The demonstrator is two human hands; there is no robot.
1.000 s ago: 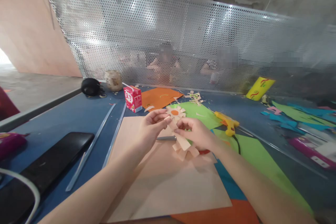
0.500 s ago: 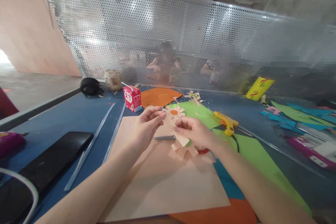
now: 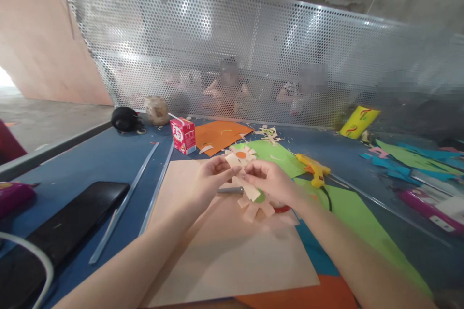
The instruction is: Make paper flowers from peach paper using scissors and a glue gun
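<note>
My left hand and my right hand meet over the middle of the table, fingers pinched on a cream paper strip. One end shows above the fingertips, the other below; whether it is a single piece is hidden by the fingers. Just behind lies a paper flower with cream petals and an orange centre. Below my right hand rests a second flower with a green centre. Scissors, partly covered, lie on a large cream sheet with a red handle by my right wrist.
A yellow glue gun with a black cable lies right of my hands on green paper. A red drink carton stands back left. A black phone and clear strips are left. A perforated metal screen borders the table's far side.
My left hand has moved right and slightly down, and its fingers now pinch the paper strip alongside my right hand. The right hand has barely moved.
</note>
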